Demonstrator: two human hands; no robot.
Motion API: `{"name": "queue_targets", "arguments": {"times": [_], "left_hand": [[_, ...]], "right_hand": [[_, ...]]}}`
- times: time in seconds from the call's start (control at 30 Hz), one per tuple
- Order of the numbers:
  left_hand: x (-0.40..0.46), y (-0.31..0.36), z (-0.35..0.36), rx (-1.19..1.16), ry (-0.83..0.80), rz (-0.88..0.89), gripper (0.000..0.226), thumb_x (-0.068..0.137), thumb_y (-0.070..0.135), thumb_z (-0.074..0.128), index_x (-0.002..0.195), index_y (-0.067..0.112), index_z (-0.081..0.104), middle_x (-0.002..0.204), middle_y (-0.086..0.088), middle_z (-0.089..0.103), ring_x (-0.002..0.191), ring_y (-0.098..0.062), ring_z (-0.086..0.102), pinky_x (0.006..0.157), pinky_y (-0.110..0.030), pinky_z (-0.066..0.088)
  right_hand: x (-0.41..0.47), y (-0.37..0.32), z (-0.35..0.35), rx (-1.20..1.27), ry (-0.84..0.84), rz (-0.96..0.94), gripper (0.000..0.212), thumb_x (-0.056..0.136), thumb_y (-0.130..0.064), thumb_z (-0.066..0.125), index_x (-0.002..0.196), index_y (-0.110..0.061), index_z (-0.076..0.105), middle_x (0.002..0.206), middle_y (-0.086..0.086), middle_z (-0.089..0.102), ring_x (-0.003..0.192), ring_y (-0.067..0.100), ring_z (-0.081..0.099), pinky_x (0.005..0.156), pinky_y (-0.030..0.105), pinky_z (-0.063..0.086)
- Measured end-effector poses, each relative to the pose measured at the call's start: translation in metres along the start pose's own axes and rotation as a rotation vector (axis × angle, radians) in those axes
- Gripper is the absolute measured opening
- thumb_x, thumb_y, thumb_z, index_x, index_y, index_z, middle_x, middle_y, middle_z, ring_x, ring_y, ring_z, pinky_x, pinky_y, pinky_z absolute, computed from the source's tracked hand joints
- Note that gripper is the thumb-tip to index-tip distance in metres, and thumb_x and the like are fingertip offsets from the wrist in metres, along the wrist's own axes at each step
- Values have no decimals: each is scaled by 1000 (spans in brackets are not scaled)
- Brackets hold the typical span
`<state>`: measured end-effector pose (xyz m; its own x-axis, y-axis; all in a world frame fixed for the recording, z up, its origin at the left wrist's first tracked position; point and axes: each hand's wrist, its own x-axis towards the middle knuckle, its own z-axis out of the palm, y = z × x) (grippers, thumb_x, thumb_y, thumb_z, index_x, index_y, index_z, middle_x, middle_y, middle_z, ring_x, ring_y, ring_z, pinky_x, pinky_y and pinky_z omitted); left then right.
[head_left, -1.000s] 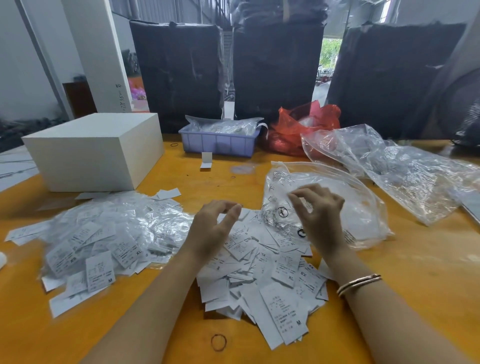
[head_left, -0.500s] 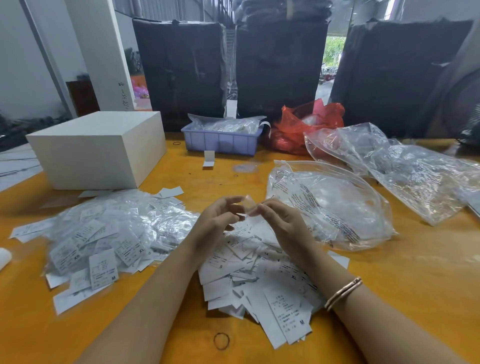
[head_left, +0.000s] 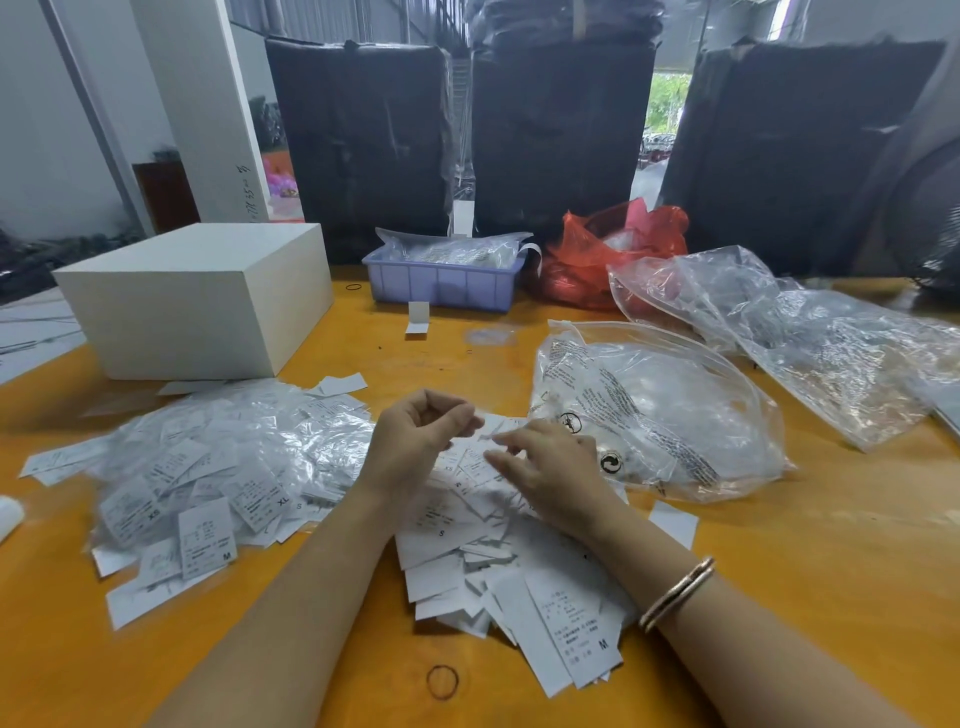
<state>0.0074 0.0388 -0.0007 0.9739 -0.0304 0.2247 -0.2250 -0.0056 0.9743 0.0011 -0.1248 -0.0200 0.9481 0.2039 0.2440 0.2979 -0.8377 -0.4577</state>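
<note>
Fingers of the left hand were curled, thumb and forefinger pinching what looked like a clear sleeve; those of the right hand lay loosely spread on the loose tags beneath. The step likely required lifting 1 tag and inserting it squarely. The table bore bagged tags and a white box; black bales stood behind.

garment packing workshop, size labels heaped on orange table, wrapped bales behind
</note>
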Motion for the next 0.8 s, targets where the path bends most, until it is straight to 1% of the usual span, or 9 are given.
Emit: {"name": "queue_targets", "arguments": {"times": [0.07,0.13,0.3,0.4,0.47,0.53,0.67,0.73,0.8], "left_hand": [[0,0,1,-4,55,29,4,85,8,67,85,10,64,72,0,70,67,-1,66,57,-7,45],[1,-2,2,24,94,47,5,85,8,66,84,12,66,73,1,67,65,1,64,58,-6,44],[2,-6,0,111,150,52,8,87,16,65,80,21,67,77,4,67,69,4,60,61,-6,44],[2,-6,0,110,160,34,8,84,19,69,77,18,64,80,0,69,73,-6,63,63,-13,47],[1,-5,1,85,139,38,9,85,15,67,78,16,61,80,-1,71,72,-5,65,62,-13,46],[0,-3,2,60,125,53,8,88,10,63,82,15,60,77,1,71,68,1,65,59,-8,45],[0,-1,1,44,133,20,13,91,7,56,88,19,62,72,6,70,65,5,62,60,-11,44],[-1,1,1,-9,109,-25,11,90,8,56,87,18,60,74,7,71,70,2,63,67,-20,46],[-1,3,1,-89,70,-60,9,88,8,59,84,16,56,82,4,73,77,-4,66,74,-27,49]], "right_hand": [[0,-6,6,-188,0,9,48,85,-65,44,107,-27,65,113,-5,54,111,15,42,82,33,17],[0,-11,10,-185,41,35,51,79,-68,51,105,-26,63,112,-7,53,111,15,41,82,35,17],[0,-13,6,57,95,156,23,78,-52,65,82,-32,54,93,-14,52,101,11,44,76,32,17],[0,-10,1,211,114,219,20,80,-31,66,69,-28,50,69,-16,52,78,10,50,78,35,27],[1,-8,-1,337,116,257,22,80,-21,66,65,-25,51,63,-13,49,67,11,48,79,39,38],[1,-7,-4,548,125,287,11,83,-15,64,73,-16,60,65,-5,54,65,17,52,69,41,48],[-1,-6,-7,766,245,311,16,89,-19,62,76,-9,64,68,3,60,59,17,57,46,24,49],[-1,-4,-8,760,330,293,19,87,-18,62,79,-1,64,76,15,65,71,31,61,61,36,54],[0,-3,-9,819,379,308,12,85,-13,63,83,-1,63,83,18,67,82,35,63,77,45,52]]}}
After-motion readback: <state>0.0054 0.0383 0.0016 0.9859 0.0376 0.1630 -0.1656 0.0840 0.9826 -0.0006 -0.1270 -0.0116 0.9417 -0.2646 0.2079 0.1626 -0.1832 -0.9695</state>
